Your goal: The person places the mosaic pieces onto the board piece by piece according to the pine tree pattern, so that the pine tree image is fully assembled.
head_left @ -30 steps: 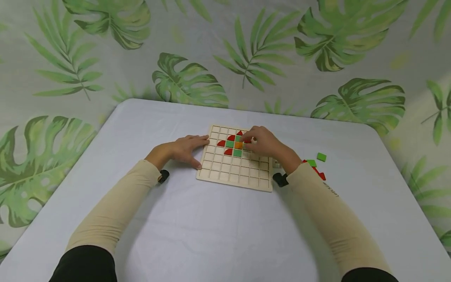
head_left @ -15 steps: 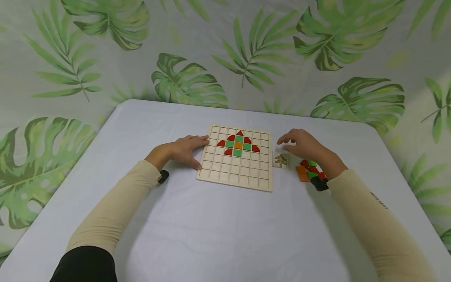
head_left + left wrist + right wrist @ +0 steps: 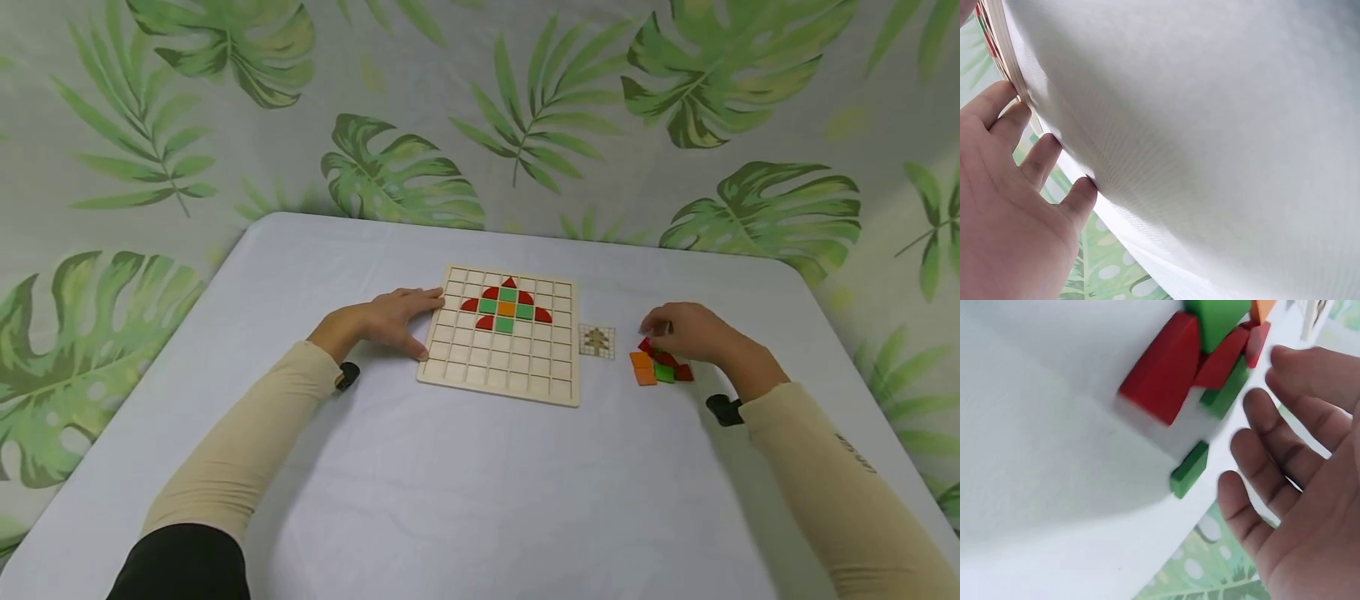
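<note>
My left hand [image 3: 393, 318] rests against the left edge of a wooden grid board [image 3: 517, 371], fingers extended and thumb spread. On the board, an orange square [image 3: 506, 309] has green squares [image 3: 504, 326] around it, with red curved pieces [image 3: 543, 315] further out and a red triangle [image 3: 510, 282] on top. Over a loose pile to the right hovers my right hand [image 3: 693, 333], its fingertips by a red piece. In the right wrist view its fingers are loosely bent beside red blocks [image 3: 1163, 372] and a lone green block [image 3: 1190, 470], pinching nothing visible.
A small pattern card [image 3: 597, 342] lies just right of the board. Orange squares [image 3: 643, 371] and a green piece [image 3: 663, 373] sit at the near side of the pile. A leaf-print cloth [image 3: 405, 171] hangs behind the white table [image 3: 480, 500].
My right hand has left the board, where a green square and red pieces now show, and has moved right, past the card, to the loose pile. The left hand has stayed put.
</note>
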A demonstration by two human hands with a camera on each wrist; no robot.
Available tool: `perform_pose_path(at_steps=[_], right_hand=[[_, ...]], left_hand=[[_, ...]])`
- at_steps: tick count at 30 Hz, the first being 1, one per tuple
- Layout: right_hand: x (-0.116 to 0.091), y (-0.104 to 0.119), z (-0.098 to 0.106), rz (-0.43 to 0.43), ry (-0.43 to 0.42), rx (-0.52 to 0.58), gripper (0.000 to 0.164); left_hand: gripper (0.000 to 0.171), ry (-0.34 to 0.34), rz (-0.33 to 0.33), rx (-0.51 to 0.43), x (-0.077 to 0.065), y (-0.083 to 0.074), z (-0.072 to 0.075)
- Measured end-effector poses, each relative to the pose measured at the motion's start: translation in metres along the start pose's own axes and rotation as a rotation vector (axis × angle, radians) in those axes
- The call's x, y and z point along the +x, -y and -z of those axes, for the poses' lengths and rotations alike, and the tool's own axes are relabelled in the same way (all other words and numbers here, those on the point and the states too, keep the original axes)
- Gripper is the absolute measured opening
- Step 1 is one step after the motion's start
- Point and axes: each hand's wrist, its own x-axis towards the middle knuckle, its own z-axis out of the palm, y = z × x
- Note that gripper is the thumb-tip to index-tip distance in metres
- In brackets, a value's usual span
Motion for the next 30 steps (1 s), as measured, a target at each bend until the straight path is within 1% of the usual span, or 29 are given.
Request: perform_pose_path(at_steps=[2,5,12,16,22,30], right_hand=[[-0.001,-0.003,0.0,-0.008,0.021,-0.019,0.025],[-0.003,-0.006,-0.002,-0.027,0.029,-0.041,0.026],[-0.004,-0.001,-0.002,-0.047,0.051,-0.011,0.034],[-0.002,0.0,-0.004,-0.059,0.044,-0.023,0.036],[0.002,-0.001,-0.009,-0.033,0.02,-0.076,0.035],[0.001,-0.001,-0.011,-0.033,0.023,-0.075,0.036]], left_hand=[[0.097,-0.002,0.001,0.0,-0.001,0.0,0.0],[0.097,-0.005,-0.005,-0.005,-0.001,-0.001,0.0],[0.096,-0.003,-0.009,0.004,-0.001,-0.001,0.001],[0.096,-0.001,-0.014,0.017,-0.001,0.0,0.001],[0.096,-0.007,-0.009,0.026,0.0,0.002,0.001],[0.096,-0.005,-0.01,0.009,0.002,0.004,-0.001]])
